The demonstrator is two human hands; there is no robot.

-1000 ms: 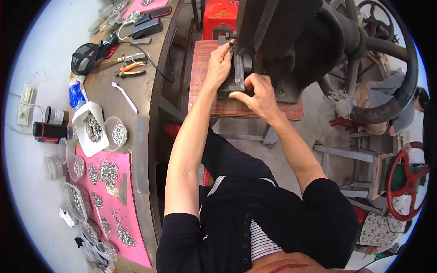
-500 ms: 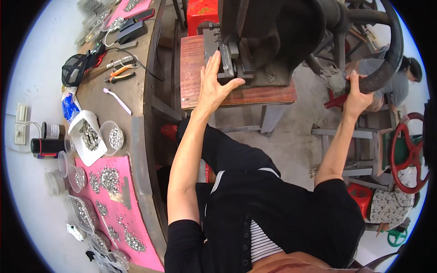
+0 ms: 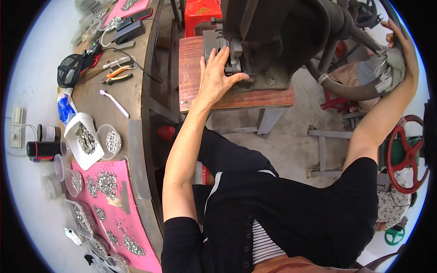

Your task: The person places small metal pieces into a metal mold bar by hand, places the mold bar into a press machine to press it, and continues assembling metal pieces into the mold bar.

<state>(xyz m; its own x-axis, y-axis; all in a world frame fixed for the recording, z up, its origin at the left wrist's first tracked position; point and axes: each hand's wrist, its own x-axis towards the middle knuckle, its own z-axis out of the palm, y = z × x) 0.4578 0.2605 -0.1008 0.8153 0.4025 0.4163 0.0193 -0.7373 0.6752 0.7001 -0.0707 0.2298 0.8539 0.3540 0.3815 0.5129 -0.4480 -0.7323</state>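
A dark metal hand press (image 3: 291,45) stands on a reddish wooden stand (image 3: 191,68). My left hand (image 3: 215,77) lies open on the metal die fixture (image 3: 209,41) at its base, fingers spread and thumb pointing right. Part of the fixture is hidden under the fingers. At the far upper right my right hand (image 3: 401,43) wraps around the rim of the press's big handwheel (image 3: 359,93), fingers curled over it. A grey rag (image 3: 390,68) is tied around the rim beside my right wrist.
On the bench at left lie orange-handled pliers (image 3: 117,78), a pink toothbrush (image 3: 114,103), a white tray (image 3: 93,160) and a pink mat (image 3: 141,236) with small metal parts. A red stool (image 3: 195,18) stands behind the press. Another person (image 3: 348,75) sits beyond the handwheel.
The handwheel has turned, its rag shifting rightward. My right hand has moved up and right with the rim, arm more extended. My left hand stays at the fixture, its fingers spread slightly wider.
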